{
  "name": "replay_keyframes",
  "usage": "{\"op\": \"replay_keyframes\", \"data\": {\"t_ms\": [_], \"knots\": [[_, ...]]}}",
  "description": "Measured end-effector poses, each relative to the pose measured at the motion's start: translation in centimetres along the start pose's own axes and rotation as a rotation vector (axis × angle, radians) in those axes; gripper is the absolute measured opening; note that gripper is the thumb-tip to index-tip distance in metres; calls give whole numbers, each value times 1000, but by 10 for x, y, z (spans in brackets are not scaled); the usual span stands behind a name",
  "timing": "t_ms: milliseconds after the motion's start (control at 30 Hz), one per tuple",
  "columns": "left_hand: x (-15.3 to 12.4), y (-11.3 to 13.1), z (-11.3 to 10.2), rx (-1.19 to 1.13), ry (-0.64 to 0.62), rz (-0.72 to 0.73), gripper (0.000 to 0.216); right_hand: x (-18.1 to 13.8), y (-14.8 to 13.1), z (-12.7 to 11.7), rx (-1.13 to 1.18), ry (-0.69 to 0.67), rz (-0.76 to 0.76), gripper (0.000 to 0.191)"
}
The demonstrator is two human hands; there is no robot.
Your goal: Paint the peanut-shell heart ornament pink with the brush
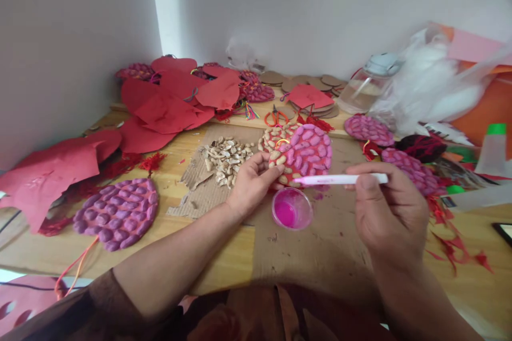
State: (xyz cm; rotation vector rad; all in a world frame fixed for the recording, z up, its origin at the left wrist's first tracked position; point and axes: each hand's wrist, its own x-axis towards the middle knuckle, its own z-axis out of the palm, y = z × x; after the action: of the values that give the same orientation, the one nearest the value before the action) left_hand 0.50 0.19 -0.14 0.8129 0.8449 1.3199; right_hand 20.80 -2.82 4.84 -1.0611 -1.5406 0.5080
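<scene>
My left hand (253, 184) grips the left edge of a red peanut-shell plaque (311, 150), thumb in front. Pink paint covers the shells on its right part; those on the left are bare tan. Between the fingers and thumb of my right hand (390, 210) is a pink-and-white marker pen (334, 179), held level, its pink tip at the plaque's lower edge. Whether the tip touches a shell I cannot tell. Just below stands a small clear cup (309, 212) with magenta paint inside. Behind the plaque, more unpainted shells (276, 133) show in part.
Split peanut shells (228, 160) lie on corrugated cardboard (192, 200). A purple-painted plaque (118, 213) rests at left, near red paper sheets (172, 101). Orange-handled scissors (277, 116), cardboard discs (316, 82), a clear jar (366, 85) and a plastic bag (432, 85) stand behind. Glue bottles (494, 152) are at right.
</scene>
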Motion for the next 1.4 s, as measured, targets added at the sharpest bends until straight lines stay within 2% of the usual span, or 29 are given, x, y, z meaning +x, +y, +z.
{"op": "replay_keyframes", "data": {"t_ms": [67,167,433,600,767,967,1400], "knots": [[0,1,0,-5,6,4,36,2,5,1,12,103,-13,15],[-2,2,1,-6,7,9,36,3,7,5,-89,148,-89,12],[-5,-1,-1,74,-35,75,30,0,4,9,-271,35,-285,27],[-5,-1,-1,158,-18,121,27,1,3,12,-291,33,-357,31],[-6,0,0,143,-31,104,28,0,1,15,-325,16,-414,34],[-5,-1,0,48,-18,49,31,1,2,14,-350,14,-409,32],[-5,0,0,28,-5,19,33,2,2,14,-370,42,-403,28]]}}
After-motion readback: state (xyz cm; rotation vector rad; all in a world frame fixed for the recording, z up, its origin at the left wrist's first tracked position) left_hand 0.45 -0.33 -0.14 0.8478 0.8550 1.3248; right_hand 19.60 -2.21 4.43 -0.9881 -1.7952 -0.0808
